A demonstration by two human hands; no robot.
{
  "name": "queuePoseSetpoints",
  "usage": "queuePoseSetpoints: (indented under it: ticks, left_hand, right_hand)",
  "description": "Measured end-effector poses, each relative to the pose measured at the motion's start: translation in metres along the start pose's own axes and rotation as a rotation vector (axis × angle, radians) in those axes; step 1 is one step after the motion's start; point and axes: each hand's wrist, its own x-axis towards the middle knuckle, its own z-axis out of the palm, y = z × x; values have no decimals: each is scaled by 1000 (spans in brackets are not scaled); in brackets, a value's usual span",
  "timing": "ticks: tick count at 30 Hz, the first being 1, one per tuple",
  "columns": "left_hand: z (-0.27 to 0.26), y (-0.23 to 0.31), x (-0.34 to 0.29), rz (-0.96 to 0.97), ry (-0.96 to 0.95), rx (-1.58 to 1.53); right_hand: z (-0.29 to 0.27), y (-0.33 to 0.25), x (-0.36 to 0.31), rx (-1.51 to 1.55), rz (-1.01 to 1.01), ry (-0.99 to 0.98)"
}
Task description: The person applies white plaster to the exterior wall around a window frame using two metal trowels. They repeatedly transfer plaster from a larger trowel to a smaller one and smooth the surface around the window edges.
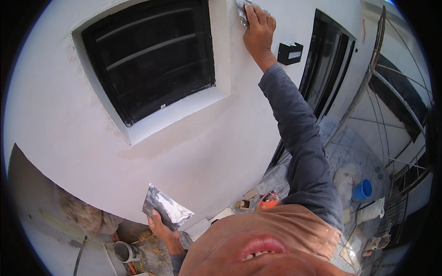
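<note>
My right arm is stretched up to the white wall (pixel 207 152). In its hand (pixel 260 39) is a metal scraper blade (pixel 242 14) with whitish smears, against the wall just right of the window recess; the fingers cover much of it. Lower down, my left hand (pixel 163 233) grips a broad metal putty blade (pixel 163 202) held out in front of the wall, a lump of white putty (pixel 177 212) spread on its face. The dark-framed window (pixel 152 50) sits in a white recess. Below its sill, a patch of the wall looks slightly darker.
A black wall lamp (pixel 290 54) is fixed near my right wrist, with a dark sliding door (pixel 324 60) beyond. Scaffold poles (pixel 377 50) rise at the right. On the ground are a blue bucket (pixel 363 189), sacks (pixel 370 210) and, lower left, a grey bucket (pixel 123 251).
</note>
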Motion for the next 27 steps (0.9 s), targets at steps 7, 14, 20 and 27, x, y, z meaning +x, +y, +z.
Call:
queuePoseSetpoints:
  ticks: [7,14,20,27]
  left_hand:
    - [1,-12,-6,9,-48,1]
    - [10,-18,-6,18,-70,6]
    - [3,-19,-14,-10,10,18]
    - [-1,-17,-11,-30,27,-28]
  right_hand:
    - [-14,-4,26,63,103,-158]
    - [-9,-15,42,65,209,-217]
    - [-20,-29,31,102,178,-194]
    - [-11,-24,51,117,206,-216]
